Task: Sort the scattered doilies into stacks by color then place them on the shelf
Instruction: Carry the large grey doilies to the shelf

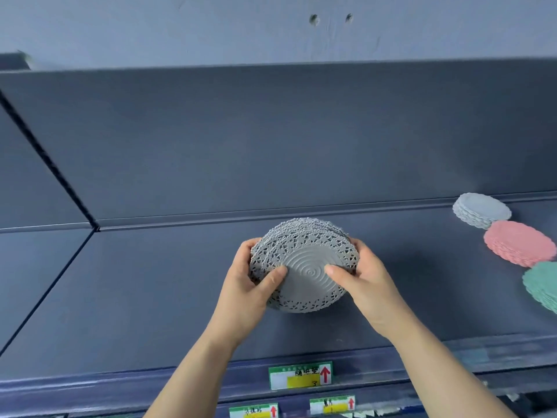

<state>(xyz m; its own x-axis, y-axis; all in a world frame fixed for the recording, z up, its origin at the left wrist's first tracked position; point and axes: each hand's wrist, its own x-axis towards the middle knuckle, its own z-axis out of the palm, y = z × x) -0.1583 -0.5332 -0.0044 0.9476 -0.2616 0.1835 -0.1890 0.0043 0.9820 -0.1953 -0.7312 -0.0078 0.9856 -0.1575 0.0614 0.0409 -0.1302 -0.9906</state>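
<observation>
A stack of grey lace doilies [304, 248] is held tilted above the dark blue shelf [150, 282], between both hands. My left hand [247, 285] grips its left edge with the thumb on top. My right hand [367, 285] grips the right edge, thumb pressing the ringed centre. On the shelf at the right lie a light grey stack [481, 210], a pink stack [520, 243] and a green stack [542, 285], the green one cut off by the frame edge.
The shelf's back panel [271, 140] rises behind the doilies. A seam [90, 227] divides the shelf from the section on the left. Price labels [300, 375] sit on the front rail, with more labels [331, 405] below.
</observation>
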